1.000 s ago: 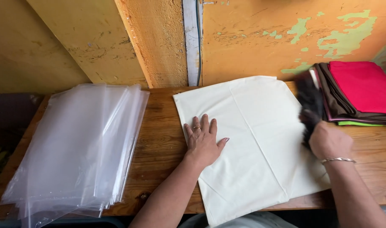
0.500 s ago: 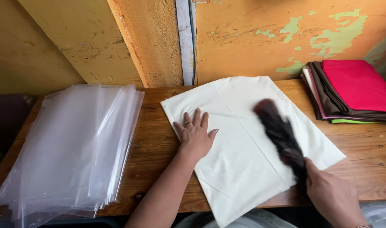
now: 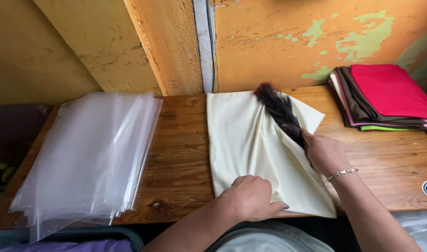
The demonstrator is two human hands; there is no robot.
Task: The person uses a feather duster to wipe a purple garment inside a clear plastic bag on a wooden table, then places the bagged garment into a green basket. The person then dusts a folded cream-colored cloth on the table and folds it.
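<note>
We see a folded cream cloth [image 3: 251, 149] lying on the brown wooden table [image 3: 176, 154]. The left hand [image 3: 253, 198] presses the cloth's near edge with fingers curled. The right hand [image 3: 324, 153] grips a dark bristly brush [image 3: 279, 112] over the cloth's right fold. Clear plastic bags [image 3: 89, 158] lie well left of the cloth, stacked coloured fabrics [image 3: 386, 98] to its right.

Colours on the brown wooden table [image 3: 181, 154]

The cloth [image 3: 251, 149] is cream. The brush [image 3: 279, 112] is dark brown and black. The plastic bags [image 3: 87, 158] are clear. The folded pile [image 3: 386, 98] is red on top, then brown, pink and green. The wall [image 3: 288, 42] is orange-yellow with green patches.
</note>
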